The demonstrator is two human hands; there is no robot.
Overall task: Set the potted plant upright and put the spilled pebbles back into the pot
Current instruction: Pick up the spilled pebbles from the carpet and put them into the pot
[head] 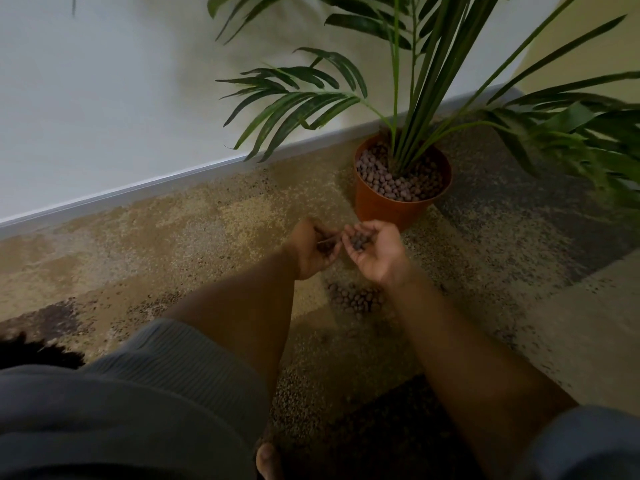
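Upright now, orange pot (388, 206) on the carpet (173, 244) near the skirting board (138, 188), palm fronds (311, 102) spreading overhead, brown pebbles (398, 183) filling the rim. Just in front, right hand (375, 251) palm-up, fingers (349, 233) cupped around several pebbles. Left hand (313, 249) touching beside it, fingers curled inward, contents too blurred to tell. Below the hands, a small heap of spilled pebbles (356, 299) on the carpet.
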